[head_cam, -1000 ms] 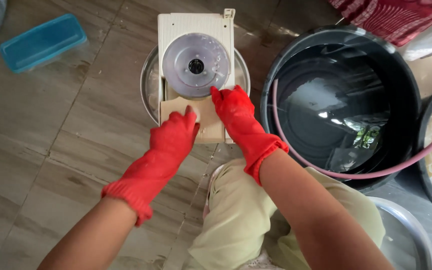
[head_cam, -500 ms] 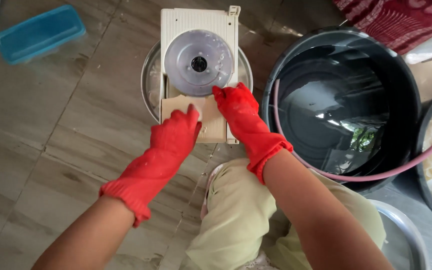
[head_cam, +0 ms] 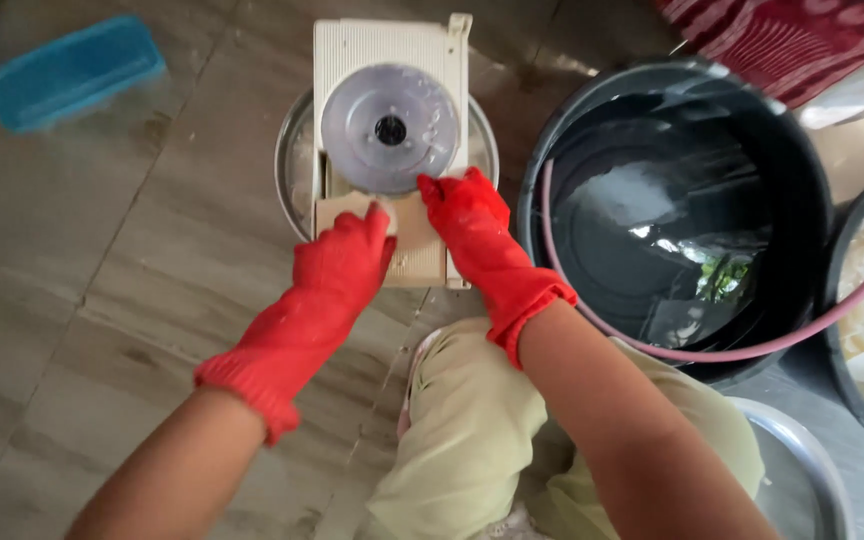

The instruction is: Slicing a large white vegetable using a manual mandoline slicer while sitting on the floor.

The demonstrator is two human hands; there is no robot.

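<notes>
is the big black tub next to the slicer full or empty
Partly filled. The large round black plastic tub holds dark water whose surface reflects light well below the rim, and a pink hose curves into it.

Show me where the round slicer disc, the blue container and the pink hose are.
round slicer disc [head_cam: 390, 130], head view, its dark centre hub.
blue container [head_cam: 72, 70], head view, middle of its lid.
pink hose [head_cam: 742, 351], head view, stretch across the black tub.

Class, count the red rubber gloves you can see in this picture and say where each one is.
2. The left red rubber glove rests on the cream slicing machine's tray; the right red rubber glove touches the grey round blade's lower edge. None seems hidden.
</notes>
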